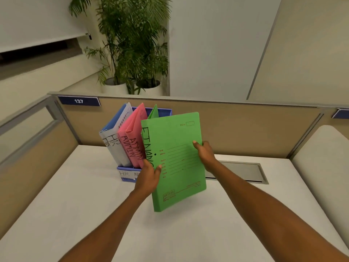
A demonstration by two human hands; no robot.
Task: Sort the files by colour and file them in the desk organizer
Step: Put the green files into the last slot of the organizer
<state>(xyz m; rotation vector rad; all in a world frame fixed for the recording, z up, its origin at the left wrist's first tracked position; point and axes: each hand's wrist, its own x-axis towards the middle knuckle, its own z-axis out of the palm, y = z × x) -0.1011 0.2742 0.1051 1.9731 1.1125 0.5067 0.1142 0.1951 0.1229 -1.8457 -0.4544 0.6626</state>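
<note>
A green file [175,159] marked FINANCE on its spine hangs upright above the desk, in front of the blue desk organizer [128,173]. My left hand [149,175] grips its spine edge and my right hand [204,155] grips its right edge. In the organizer stand a blue-and-white file [115,137] marked HR, two pink files [132,140] marked ADMIN, and the tip of another green file [154,112] behind the one I hold. The organizer's front label reads HR and part of another word.
The white desk [75,205] is bounded by tan partition walls [245,129]. A grey cable hatch [241,172] lies in the desk to the right. A second desk corner [324,157] is at far right. Potted plants [132,53] stand beyond the partition.
</note>
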